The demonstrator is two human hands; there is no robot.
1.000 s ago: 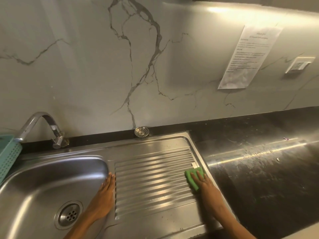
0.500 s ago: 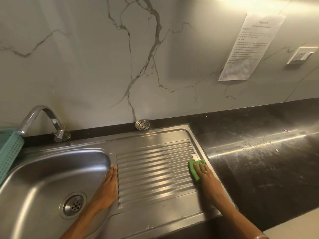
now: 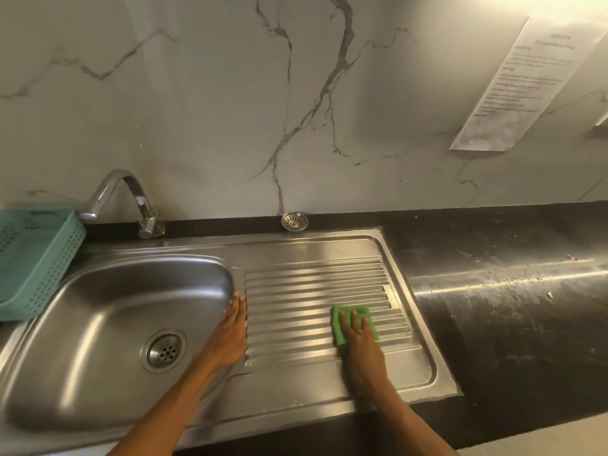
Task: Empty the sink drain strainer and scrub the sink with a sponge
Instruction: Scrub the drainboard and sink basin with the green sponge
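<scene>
A green sponge lies on the ribbed drainboard of the steel sink. My right hand presses flat on the sponge with straight fingers. My left hand rests flat on the ridge between the basin and the drainboard. The drain sits at the basin's bottom. The round metal strainer lies on the black ledge behind the drainboard, against the wall.
A curved tap stands behind the basin. A teal plastic basket sits at the left edge. Dark, smeared countertop extends to the right. A paper notice hangs on the marble wall.
My right hand has slid the sponge leftward from the drainboard's right edge toward its middle. The left hand stays on the ridge. The camera has tilted down.
</scene>
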